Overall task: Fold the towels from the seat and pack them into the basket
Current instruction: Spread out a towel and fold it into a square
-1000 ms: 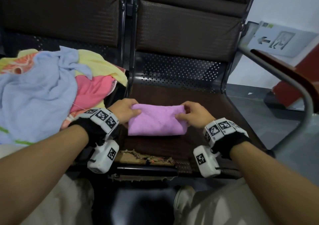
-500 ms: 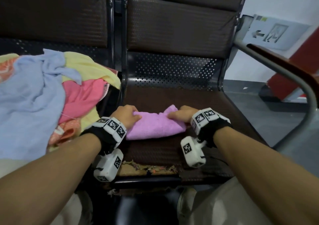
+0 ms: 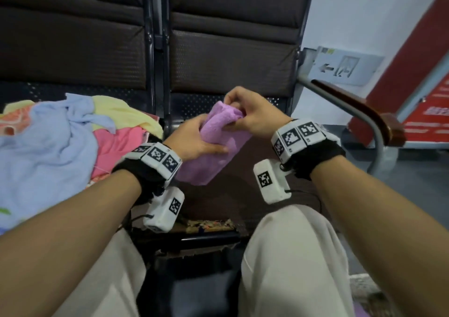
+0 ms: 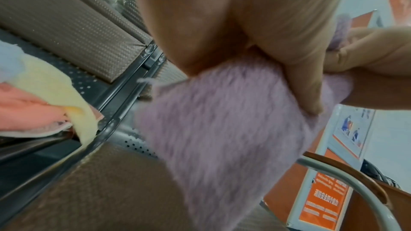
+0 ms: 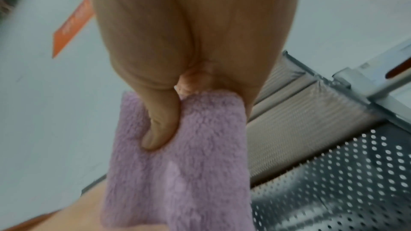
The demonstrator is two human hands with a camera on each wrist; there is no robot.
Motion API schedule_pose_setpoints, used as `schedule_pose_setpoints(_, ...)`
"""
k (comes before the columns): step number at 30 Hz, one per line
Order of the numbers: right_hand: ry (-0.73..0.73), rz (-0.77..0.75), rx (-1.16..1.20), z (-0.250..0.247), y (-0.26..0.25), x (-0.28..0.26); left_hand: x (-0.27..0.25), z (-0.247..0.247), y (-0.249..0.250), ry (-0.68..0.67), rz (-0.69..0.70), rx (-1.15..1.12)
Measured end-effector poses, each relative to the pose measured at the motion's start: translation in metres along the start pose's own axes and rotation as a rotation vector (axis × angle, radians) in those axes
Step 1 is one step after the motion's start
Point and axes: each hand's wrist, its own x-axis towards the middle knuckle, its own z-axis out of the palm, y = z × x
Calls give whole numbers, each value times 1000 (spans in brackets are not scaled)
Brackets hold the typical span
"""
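While the folded lilac fleece towel (image 3: 216,144) is hanging clear above the brown padded seat (image 3: 233,192), the left hand (image 3: 192,139) is gripping its middle and the right hand (image 3: 250,115) is pinching its top corner, so carrying it to the unseen basket probably comes next.

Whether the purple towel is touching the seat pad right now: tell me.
Cannot tell. In the head view both hands hold the purple towel tilted over the seat pad, and its lower corner overlaps the pad; the left wrist view is too blurred to show a gap.
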Motion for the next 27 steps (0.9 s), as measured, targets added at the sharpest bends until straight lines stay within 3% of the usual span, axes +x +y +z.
schedule_pose_setpoints(7, 417, 3, 59, -44, -37, -77, -28, 4, 63, -42, 16, 286)
schedule_pose_setpoints(14, 721, 80, 103, -96, -19, -172, -23, 49, 147, -128, 149, 406)
schedule_pose_setpoints(19, 981, 214, 215, -114, 35, -283, -20, 138, 191, -368, 315, 414)
schedule_pose_setpoints(21, 1032, 303, 259, -110, 62, -335, -26, 187, 198, -524, 356, 418)
schedule_pose_setpoints(24, 1059, 411, 334, -94, 99, -409, -39, 261, 193, -778, 309, 430)
schedule_pose_setpoints(27, 1074, 541, 371, -73, 133, -470, -62, 332, 171, -943, 257, 404)
